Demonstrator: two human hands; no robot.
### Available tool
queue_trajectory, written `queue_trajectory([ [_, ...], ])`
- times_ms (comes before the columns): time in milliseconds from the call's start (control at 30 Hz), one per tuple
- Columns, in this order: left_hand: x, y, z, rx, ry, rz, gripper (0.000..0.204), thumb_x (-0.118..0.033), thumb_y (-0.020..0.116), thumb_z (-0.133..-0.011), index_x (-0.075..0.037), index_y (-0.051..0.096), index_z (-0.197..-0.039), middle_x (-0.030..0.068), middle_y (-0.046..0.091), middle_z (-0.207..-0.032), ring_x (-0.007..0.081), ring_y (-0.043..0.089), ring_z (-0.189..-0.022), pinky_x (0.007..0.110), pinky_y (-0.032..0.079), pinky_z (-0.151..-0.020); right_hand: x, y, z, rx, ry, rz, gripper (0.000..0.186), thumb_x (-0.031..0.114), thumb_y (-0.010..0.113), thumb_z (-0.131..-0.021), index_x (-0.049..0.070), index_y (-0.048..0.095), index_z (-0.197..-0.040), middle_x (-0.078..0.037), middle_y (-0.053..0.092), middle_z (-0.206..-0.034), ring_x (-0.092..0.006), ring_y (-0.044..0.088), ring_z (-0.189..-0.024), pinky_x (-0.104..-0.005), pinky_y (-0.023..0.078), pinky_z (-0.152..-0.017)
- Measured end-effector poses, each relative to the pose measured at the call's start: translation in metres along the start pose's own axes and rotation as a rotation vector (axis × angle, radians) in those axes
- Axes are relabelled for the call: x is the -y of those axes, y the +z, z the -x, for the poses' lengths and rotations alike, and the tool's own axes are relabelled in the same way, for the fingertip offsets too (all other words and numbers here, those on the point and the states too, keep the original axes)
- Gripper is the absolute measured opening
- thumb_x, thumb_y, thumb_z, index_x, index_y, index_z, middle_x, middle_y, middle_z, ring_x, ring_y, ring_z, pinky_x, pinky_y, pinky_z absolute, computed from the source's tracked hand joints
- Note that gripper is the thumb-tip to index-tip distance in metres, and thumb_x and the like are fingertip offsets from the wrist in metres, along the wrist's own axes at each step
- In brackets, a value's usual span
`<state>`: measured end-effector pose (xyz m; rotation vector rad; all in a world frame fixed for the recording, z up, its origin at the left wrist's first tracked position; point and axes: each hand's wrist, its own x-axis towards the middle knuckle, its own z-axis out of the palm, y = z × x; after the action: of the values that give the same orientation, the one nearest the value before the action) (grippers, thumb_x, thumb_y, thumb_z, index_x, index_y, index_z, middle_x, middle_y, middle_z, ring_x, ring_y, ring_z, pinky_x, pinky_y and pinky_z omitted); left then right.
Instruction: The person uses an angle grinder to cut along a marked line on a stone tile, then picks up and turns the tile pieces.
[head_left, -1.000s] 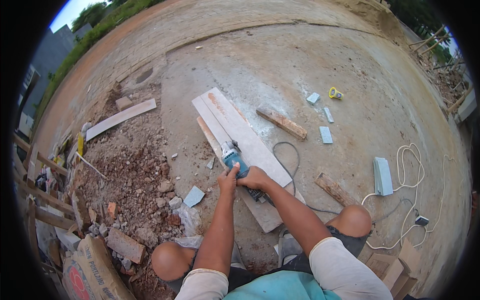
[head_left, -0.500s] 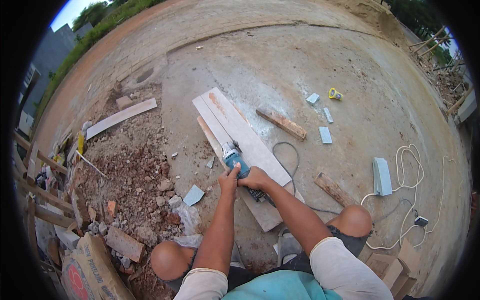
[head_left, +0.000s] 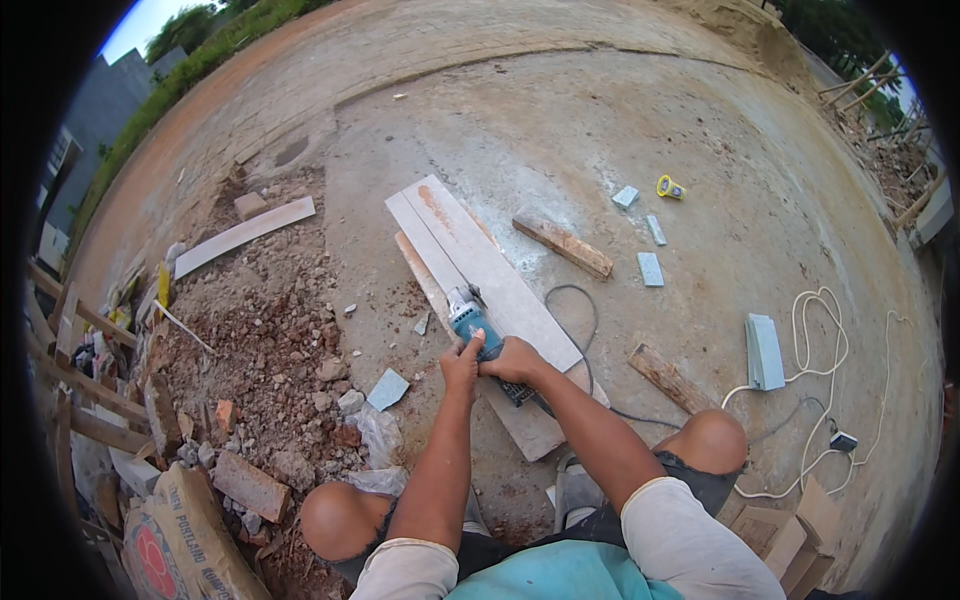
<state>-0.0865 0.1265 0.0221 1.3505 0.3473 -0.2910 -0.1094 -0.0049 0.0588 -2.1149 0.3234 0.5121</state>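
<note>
A blue grinder [head_left: 468, 316] with a metal head sits over the left part of a long pale tile [head_left: 520, 290], toward the tile's near end, its head at a dark line that runs on to the far edge. The person's left hand [head_left: 460, 368] is closed around the left side of the grinder, thumb laid along its top; the right hand [head_left: 514, 360] is wrapped around its rear part. Beneath the tile, a board [head_left: 535, 432] sticks out past the near edge. A dark cord [head_left: 597, 325] curves along the tile's right side. To the right, on the concrete ground [head_left: 700, 270], lie a wood block [head_left: 562, 246], a second wood piece [head_left: 672, 379] near the person's right knee, a yellow cup [head_left: 673, 188] and a stack of pale blue tiles [head_left: 765, 353]. Rubble [head_left: 275, 310] spreads to the left, a pale strip [head_left: 245, 236] lying across its far edge.
</note>
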Motion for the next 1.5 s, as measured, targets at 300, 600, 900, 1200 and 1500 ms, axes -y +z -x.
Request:
queue_trajectory([
  [300,0.004,-0.003,-0.004,-0.001,-0.015,0.014,0.044,-0.027,0.075,-0.079,0.009,0.063,-0.102,0.0101,0.066,-0.090,0.0162,0.064,-0.075,0.027,0.051,-0.069,-0.001,0.003,-0.004,0.003,0.005,0.016,0.071,0.050,0.075,-0.054,-0.011,0.067,-0.089,-0.026,0.067,-0.088,-0.0339,0.067,-0.083,-0.0371,0.051,-0.073],
  [600,0.006,-0.005,-0.006,0.002,-0.011,0.009,0.045,-0.026,0.074,-0.080,0.010,0.062,-0.103,0.0102,0.066,-0.091,0.0162,0.064,-0.076,0.027,0.051,-0.069,0.007,-0.004,0.004,0.029,0.022,-0.004,0.078,0.050,0.076,-0.052,-0.015,0.064,-0.093,-0.028,0.066,-0.093,-0.0345,0.066,-0.088,-0.0367,0.051,-0.076],
  [900,0.008,-0.002,0.002,-0.019,-0.011,0.021,0.042,-0.027,0.075,-0.079,0.009,0.065,-0.098,0.0092,0.065,-0.089,0.0151,0.061,-0.075,0.028,0.050,-0.068,0.000,-0.002,0.006,0.035,0.036,0.017,0.080,0.054,0.076,-0.052,-0.013,0.065,-0.094,-0.028,0.066,-0.094,-0.0348,0.066,-0.091,-0.0375,0.052,-0.078],
  [1200,0.008,-0.001,0.008,-0.017,-0.019,0.005,0.044,-0.027,0.075,-0.079,0.009,0.064,-0.101,0.0094,0.065,-0.090,0.0150,0.062,-0.075,0.027,0.050,-0.068,-0.003,-0.001,0.011,0.047,0.039,0.012,0.079,0.055,0.076,-0.052,-0.012,0.066,-0.093,-0.028,0.066,-0.095,-0.0349,0.067,-0.092,-0.0377,0.052,-0.078],
  [1500,0.010,-0.001,0.008,-0.017,-0.017,0.016,0.044,-0.027,0.074,-0.080,0.009,0.064,-0.103,0.0091,0.065,-0.091,0.0145,0.061,-0.076,0.027,0.049,-0.068,-0.006,0.000,0.009,0.052,0.019,-0.006,0.078,0.055,0.076,-0.052,-0.012,0.066,-0.092,-0.027,0.067,-0.094,-0.0349,0.067,-0.091,-0.0377,0.052,-0.078],
])
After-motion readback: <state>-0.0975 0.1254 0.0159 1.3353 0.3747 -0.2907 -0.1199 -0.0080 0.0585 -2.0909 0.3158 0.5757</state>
